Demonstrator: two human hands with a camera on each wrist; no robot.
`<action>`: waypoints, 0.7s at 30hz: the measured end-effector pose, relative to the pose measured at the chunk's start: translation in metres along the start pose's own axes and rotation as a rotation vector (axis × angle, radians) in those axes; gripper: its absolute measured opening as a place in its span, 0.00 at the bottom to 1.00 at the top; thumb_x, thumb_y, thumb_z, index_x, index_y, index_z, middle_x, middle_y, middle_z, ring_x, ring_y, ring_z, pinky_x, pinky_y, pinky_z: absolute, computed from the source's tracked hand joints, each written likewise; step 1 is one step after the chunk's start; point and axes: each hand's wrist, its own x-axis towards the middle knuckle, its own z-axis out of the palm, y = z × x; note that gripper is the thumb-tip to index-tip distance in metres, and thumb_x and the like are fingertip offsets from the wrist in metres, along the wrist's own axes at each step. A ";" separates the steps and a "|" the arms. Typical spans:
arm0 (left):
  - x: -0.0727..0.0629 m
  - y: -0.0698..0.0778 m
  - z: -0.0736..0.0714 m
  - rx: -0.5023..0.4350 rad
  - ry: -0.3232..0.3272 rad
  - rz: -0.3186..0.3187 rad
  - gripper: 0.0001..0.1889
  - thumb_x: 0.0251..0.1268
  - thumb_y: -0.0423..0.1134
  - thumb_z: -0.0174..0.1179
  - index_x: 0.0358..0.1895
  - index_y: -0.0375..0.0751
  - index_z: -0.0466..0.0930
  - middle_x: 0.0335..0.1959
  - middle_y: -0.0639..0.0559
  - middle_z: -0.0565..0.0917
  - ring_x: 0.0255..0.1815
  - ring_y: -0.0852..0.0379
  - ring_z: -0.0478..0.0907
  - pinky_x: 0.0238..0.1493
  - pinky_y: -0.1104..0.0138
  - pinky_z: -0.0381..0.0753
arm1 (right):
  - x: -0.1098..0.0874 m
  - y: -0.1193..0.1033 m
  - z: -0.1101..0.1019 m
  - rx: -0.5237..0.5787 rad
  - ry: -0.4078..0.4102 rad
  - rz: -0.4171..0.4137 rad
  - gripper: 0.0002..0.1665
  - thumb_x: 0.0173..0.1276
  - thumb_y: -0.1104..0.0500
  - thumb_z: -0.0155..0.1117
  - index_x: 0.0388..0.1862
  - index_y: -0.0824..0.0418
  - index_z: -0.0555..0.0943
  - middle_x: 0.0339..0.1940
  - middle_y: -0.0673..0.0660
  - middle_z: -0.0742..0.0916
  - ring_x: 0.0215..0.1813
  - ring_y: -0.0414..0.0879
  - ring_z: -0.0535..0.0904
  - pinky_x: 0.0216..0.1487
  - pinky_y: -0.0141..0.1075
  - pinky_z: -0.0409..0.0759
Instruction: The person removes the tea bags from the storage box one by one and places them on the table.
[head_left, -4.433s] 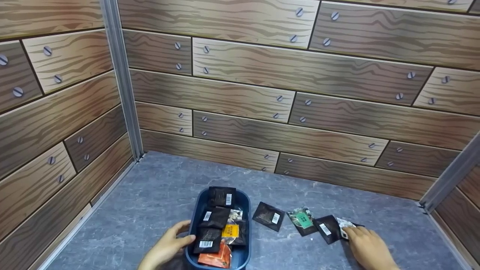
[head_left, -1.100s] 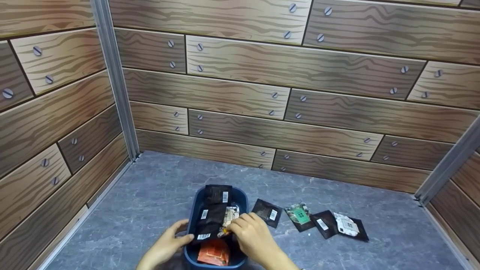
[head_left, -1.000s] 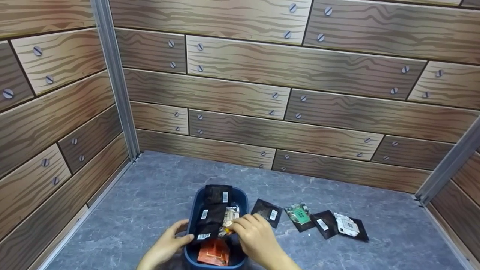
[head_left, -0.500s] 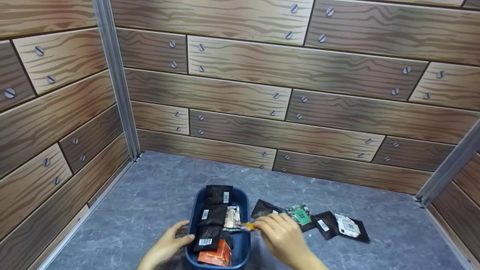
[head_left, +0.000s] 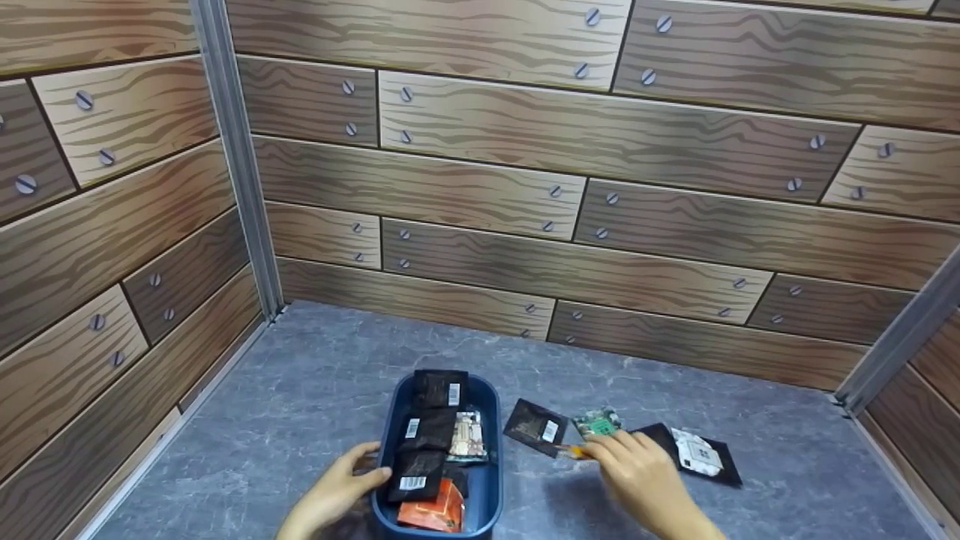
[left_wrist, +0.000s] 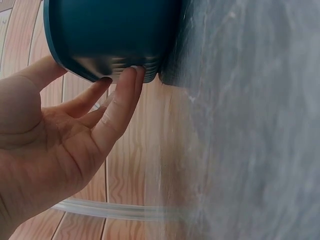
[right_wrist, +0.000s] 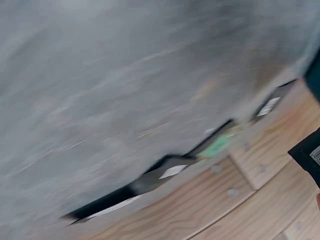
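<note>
My left hand [head_left: 337, 484] grips the side of a blue plastic bin [head_left: 493, 484], thumb over the rim; in the left wrist view its fingertips press the ribbed outer wall. Inside the bin lie several black sachets [head_left: 427, 429] with barcode labels, a pale patterned sachet [head_left: 468, 436] and an orange-red sachet [head_left: 435, 511]. My right hand [head_left: 641, 476] pinches a sachet with an orange label [head_left: 576, 451], above the table right of the bin. The right wrist view shows its black, barcoded back [right_wrist: 307, 156] at the right edge.
Right of the bin, a row of sachets lies on the grey marbled table [head_left: 315, 390]: a black one [head_left: 534, 426], a green-labelled one [head_left: 598, 422], another black one [head_left: 660, 436] partly behind my hand, and a white one [head_left: 697, 452] overlapping black. Wood-patterned walls [head_left: 480, 172] enclose the table.
My right hand first set the white sachet down at the row's right end. It then took the orange-labelled sachet out of the bin and carried it right. My left hand stays on the bin.
</note>
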 end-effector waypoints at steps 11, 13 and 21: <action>-0.002 -0.001 0.000 -0.017 -0.008 0.037 0.32 0.74 0.37 0.55 0.67 0.13 0.56 0.55 0.25 0.75 0.55 0.35 0.76 0.44 0.52 0.85 | -0.061 0.049 -0.021 -0.009 -0.092 0.092 0.22 0.75 0.59 0.40 0.38 0.59 0.85 0.34 0.51 0.87 0.33 0.47 0.81 0.30 0.43 0.81; -0.002 0.000 0.000 -0.014 -0.010 0.038 0.32 0.74 0.38 0.55 0.67 0.13 0.56 0.55 0.24 0.75 0.56 0.34 0.75 0.45 0.52 0.84 | -0.069 0.058 -0.025 -0.033 -0.089 0.096 0.23 0.74 0.59 0.39 0.38 0.60 0.85 0.32 0.52 0.86 0.31 0.48 0.80 0.28 0.43 0.80; -0.004 -0.001 0.002 -0.032 -0.012 0.050 0.32 0.74 0.38 0.54 0.67 0.13 0.56 0.55 0.23 0.74 0.55 0.35 0.77 0.42 0.52 0.85 | -0.095 0.086 -0.040 -0.105 -0.141 0.134 0.16 0.61 0.62 0.46 0.34 0.60 0.83 0.28 0.54 0.85 0.29 0.50 0.78 0.25 0.46 0.78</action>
